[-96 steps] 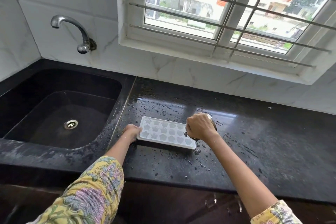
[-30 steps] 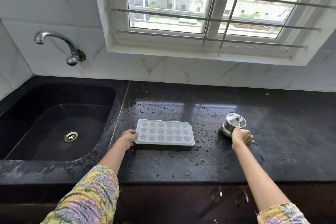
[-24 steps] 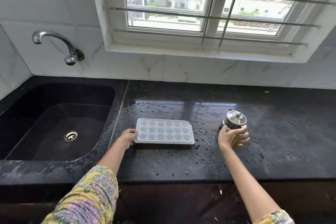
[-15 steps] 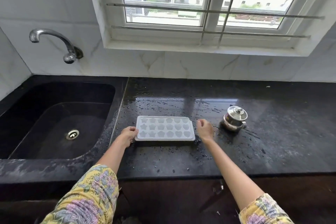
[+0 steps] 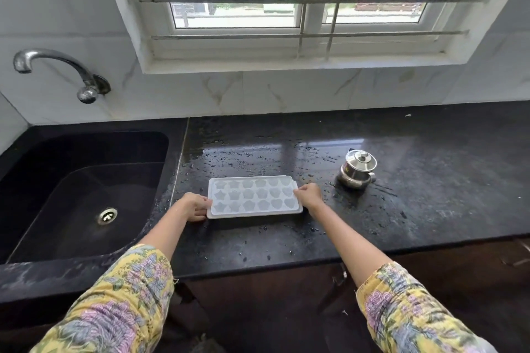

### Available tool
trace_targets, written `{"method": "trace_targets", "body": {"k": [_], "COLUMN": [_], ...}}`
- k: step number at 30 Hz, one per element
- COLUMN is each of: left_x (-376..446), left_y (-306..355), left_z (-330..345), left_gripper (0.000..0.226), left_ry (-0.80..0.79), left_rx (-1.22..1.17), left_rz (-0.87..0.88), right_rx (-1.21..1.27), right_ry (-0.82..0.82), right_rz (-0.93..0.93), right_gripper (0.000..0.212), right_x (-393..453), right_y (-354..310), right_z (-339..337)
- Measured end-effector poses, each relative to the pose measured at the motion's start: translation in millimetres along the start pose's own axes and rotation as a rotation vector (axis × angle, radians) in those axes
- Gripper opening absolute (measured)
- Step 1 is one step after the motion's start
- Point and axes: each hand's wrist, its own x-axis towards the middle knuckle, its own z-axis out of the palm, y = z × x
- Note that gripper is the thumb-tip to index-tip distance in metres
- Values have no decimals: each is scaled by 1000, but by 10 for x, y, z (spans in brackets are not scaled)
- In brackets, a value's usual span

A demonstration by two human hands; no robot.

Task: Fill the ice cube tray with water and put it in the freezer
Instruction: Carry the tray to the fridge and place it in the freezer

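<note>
2 hands, left hand (image 5: pixel 192 206), right hand (image 5: pixel 309 195), gripping ice tray (image 5: pixel 253 196)

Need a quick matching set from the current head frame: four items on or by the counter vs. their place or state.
1. ice cube tray
2. steel pot
3. tap
4. drain

A. on the wall above the sink
B. gripped at both short ends
C. on the counter, right of the tray, lid on
D. in the sink floor

Pairs: 1-B, 2-C, 3-A, 4-D
</note>
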Motion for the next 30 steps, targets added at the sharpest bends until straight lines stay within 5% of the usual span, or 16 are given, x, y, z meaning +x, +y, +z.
{"method": "trace_targets", "body": {"k": [8, 14, 19, 24, 30], "left_x": [-58, -49, -237, -424, -881], "left_y": [104, 247, 421, 493, 376], "left_z": [57, 184, 383, 650, 1130], "left_gripper": [19, 7, 43, 24, 34], "left_ry": [-162, -236, -378, -498, -670], "left_rx": [5, 301, 521, 701, 890], "left_rz": [-89, -145, -46, 21, 107], "right_rx": [69, 146, 202, 217, 306], "right_ry": [32, 119, 281, 476, 676], "right_rz": [124, 156, 272, 381, 510], "right_gripper": [14, 32, 29, 26, 32], "right_x": [-165, -566, -970, -1435, -2135], "right_y": [268, 373, 558, 732, 1166], "right_z": [-193, -312, -411, -516, -633]}}
